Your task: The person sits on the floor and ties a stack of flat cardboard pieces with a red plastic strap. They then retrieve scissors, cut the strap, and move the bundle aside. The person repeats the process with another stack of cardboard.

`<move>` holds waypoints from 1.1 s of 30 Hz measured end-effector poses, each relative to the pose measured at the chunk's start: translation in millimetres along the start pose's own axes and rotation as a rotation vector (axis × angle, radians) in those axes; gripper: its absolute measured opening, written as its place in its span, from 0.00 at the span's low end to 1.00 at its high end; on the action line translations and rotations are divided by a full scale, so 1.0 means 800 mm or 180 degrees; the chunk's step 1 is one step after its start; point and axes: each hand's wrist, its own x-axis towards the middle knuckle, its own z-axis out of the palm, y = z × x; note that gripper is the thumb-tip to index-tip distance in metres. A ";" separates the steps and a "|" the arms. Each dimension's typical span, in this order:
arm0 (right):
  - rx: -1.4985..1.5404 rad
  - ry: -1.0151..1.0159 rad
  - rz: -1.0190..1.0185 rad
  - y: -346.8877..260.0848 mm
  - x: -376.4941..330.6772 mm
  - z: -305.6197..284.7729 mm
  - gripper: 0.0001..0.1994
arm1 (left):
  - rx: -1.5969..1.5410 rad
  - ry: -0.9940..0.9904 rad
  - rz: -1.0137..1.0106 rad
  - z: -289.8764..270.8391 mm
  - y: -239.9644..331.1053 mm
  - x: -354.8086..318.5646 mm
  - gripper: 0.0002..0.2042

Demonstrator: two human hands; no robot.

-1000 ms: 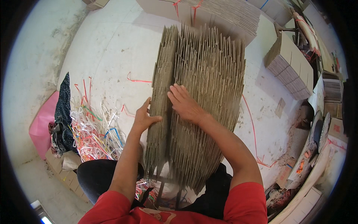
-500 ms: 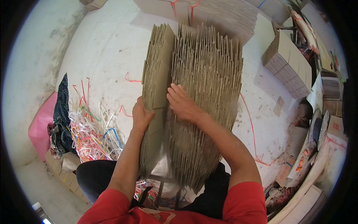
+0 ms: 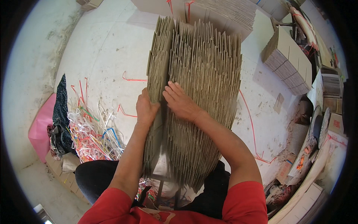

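Note:
A narrower stack of upright flat cardboard sheets (image 3: pixel 159 56) stands between my knees, with my left hand (image 3: pixel 146 106) closed on its left side and the thumb over the top edges. Beside it on the right is a wider stack of cardboard sheets (image 3: pixel 205 74), its uneven edges facing up. My right hand (image 3: pixel 181 101) lies across that wider stack near its left edge, fingers stretched toward the narrow gap. The right thumb is hidden. Both stacks rest on a low stand (image 3: pixel 160 179), mostly covered by them.
Tied cardboard bundles stand ahead (image 3: pixel 223 15) and at the right (image 3: pixel 289 61). A heap of tangled plastic straps (image 3: pixel 95 134) lies by my left knee. Red strapping (image 3: pixel 251 127) trails on the floor to the right. Scrap and boxes line the right wall.
The narrower stack has shifted right and tilted toward the wider one, with my left hand on it. The gap between the stacks has narrowed. My right hand has moved slightly left.

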 end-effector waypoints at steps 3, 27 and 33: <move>0.0079 0.0058 0.0004 -0.002 0.001 0.000 0.23 | -0.0015 -0.0022 0.0046 0.003 0.000 0.006 0.27; -0.0328 -0.0640 0.0295 0.000 -0.022 -0.043 0.32 | -0.0389 -0.0841 -0.0001 -0.016 -0.010 0.013 0.53; -0.0311 -0.0571 0.0207 0.001 -0.023 -0.042 0.33 | -0.0404 -0.0764 -0.0008 -0.016 -0.012 0.012 0.53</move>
